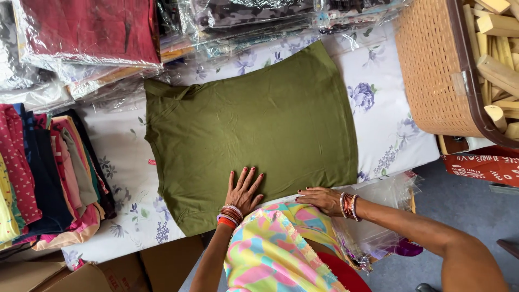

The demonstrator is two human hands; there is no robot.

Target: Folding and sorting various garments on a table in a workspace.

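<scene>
Left hand: the left hand [244, 190] lies flat, palm down, on the olive-green garment [254, 132], fingers [242, 178] spread wide and straight, gripping nothing. Bangles ring the wrist just behind it.

Right hand: the right hand [323, 199] rests at the garment's near hem, fingers loosely curled with the tips touching the cloth edge; I cannot tell whether they pinch it. Bangles sit on this wrist too.

Garment: it is spread flat, stretching away ahead of both sets of fingertips, with its neck end off to the left of the left hand's fingers.

Surface: a white sheet with purple flowers [389, 124] shows beyond the right hand's fingers and around the garment.

Folded clothes: a colourful stack [48, 173] stands well to the left of the left fingers.

Bagged garments: clear plastic packs [92, 38] lie far ahead of the fingers, past the garment's far edge.

Basket: a woven tan basket [432, 70] holding pale wooden pieces [500, 59] sits well ahead and to the right of the right fingers.

Plastic bags: empty clear bags [386, 200] lie just beside the right wrist.

Boxes: cardboard boxes [108, 273] sit behind and left of the left hand.
</scene>
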